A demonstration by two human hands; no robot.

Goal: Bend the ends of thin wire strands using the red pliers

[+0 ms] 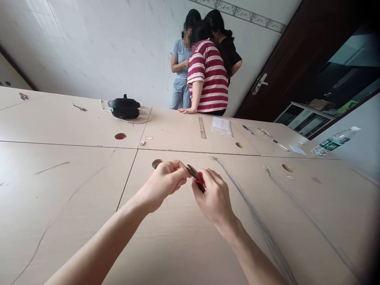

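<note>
My right hand [214,194] is wrapped round the red handles of small dark-jawed pliers [199,181]. The jaws point up and left, reaching the fingertips of my left hand [170,180]. That hand is closed in a pinch; whatever it holds is too small to make out. A thin strand hangs faintly below it. Right of my hands, a bundle of thin grey wires [252,209] runs from a cluster of small metallic ends down to the near edge of view. Another thinner bundle [303,208] lies farther right.
Behind are a black device [124,107] with a white cable, a ruler [202,127], a plastic packet [222,126], a pen [247,129] and a bottle [335,141]. Loose wire [69,198] lies left. Several people stand beyond the table, one hand resting on its far edge.
</note>
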